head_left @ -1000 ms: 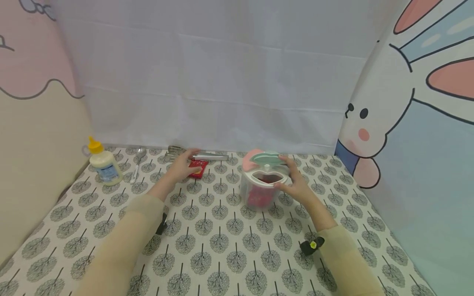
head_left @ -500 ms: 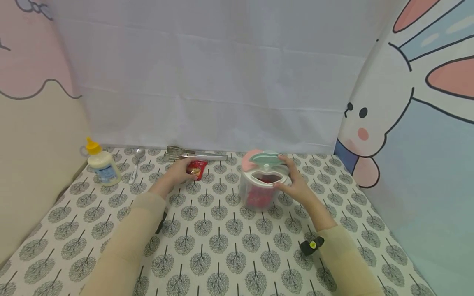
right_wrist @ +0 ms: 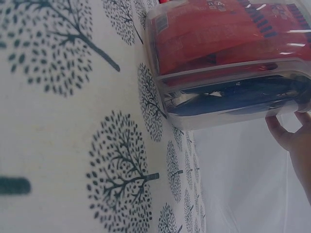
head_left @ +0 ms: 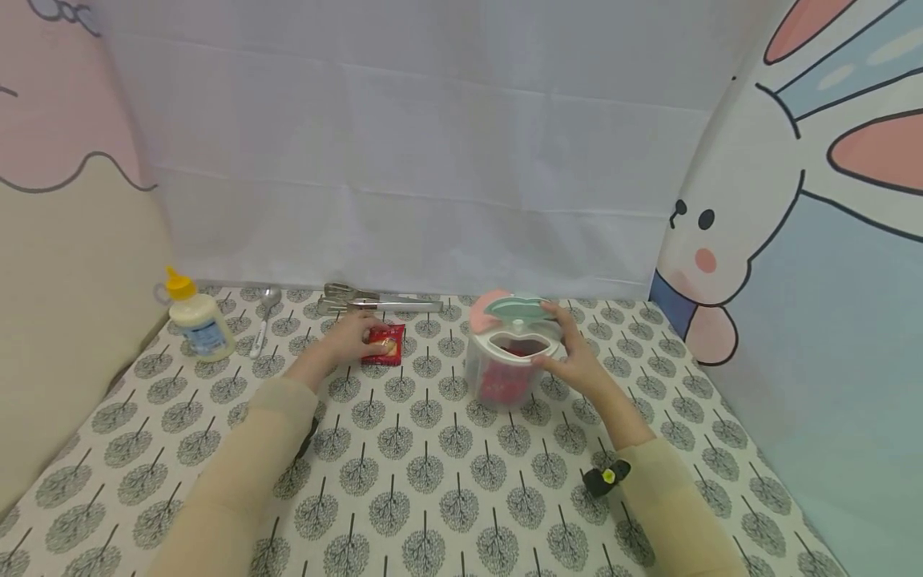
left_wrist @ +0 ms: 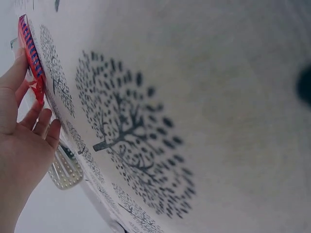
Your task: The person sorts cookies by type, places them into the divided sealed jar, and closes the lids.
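Observation:
My left hand (head_left: 349, 336) pinches a small red packet (head_left: 388, 346) at its left side, near the back of the table. In the left wrist view the thumb lies on the packet's (left_wrist: 32, 53) face, and the other fingers are loosely bent. My right hand (head_left: 577, 361) holds a clear storage box (head_left: 497, 389) at its right side, thumb at the rim and forefinger by the raised green flap (head_left: 521, 308). One lid opening is uncovered. Through the box wall (right_wrist: 218, 119) in the right wrist view, red packets (right_wrist: 209, 39) and a dark blue one (right_wrist: 238, 94) show.
Metal tongs (head_left: 407, 306) and a whisk (head_left: 344, 292) lie along the back edge behind the packet. A spoon (head_left: 265, 320) and a yellow-capped bottle (head_left: 204, 327) are at the back left. A tree-patterned cloth (head_left: 425, 505) covers the table.
My left hand has come down onto the red packet, taken hold of it and drawn it slightly toward me. The right hand and the box stay in place.

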Demonstrator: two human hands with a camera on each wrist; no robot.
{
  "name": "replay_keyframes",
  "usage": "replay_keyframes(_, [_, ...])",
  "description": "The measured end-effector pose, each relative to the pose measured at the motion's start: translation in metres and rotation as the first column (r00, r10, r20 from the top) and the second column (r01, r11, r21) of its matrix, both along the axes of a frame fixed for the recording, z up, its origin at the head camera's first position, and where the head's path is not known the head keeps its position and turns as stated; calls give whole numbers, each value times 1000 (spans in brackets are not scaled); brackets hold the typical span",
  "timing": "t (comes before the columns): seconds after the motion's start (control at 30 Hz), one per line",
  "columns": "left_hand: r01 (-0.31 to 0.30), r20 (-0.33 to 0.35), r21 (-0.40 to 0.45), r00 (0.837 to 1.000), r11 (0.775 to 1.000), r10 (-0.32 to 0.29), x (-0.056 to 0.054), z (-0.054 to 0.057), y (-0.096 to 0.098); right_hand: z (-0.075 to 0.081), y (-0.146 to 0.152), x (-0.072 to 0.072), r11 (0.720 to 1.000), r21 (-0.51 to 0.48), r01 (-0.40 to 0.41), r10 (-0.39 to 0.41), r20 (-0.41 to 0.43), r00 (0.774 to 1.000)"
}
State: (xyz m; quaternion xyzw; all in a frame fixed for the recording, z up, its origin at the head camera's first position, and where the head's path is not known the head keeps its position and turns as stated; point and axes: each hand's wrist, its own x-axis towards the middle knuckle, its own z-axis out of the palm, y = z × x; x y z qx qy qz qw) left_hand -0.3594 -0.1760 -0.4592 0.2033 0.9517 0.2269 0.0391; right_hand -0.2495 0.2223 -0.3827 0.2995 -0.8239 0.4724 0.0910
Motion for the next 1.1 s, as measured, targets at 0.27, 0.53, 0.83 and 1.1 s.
replay_keyframes(0.27, [-22, 19, 77, 1000, 997, 20, 7, 5, 4, 1, -1, 1, 1000, 5, 9, -9, 5, 1000])
replay_keyframes(0.53, [-93, 90, 225, 993, 970, 74, 13, 16, 14, 1, -1, 1, 1000, 2, 7, -7, 20, 1000])
replay_keyframes(0.83, [-66, 118, 309, 993, 949, 30, 22, 47, 21, 3, -2, 4, 1000, 14, 21, -22, 30, 999])
replay_keyframes(1.1, [-46, 88, 328, 996, 944, 17, 41, 92, 35, 4, -2, 2, 1000, 18, 20, -20, 8, 1000])
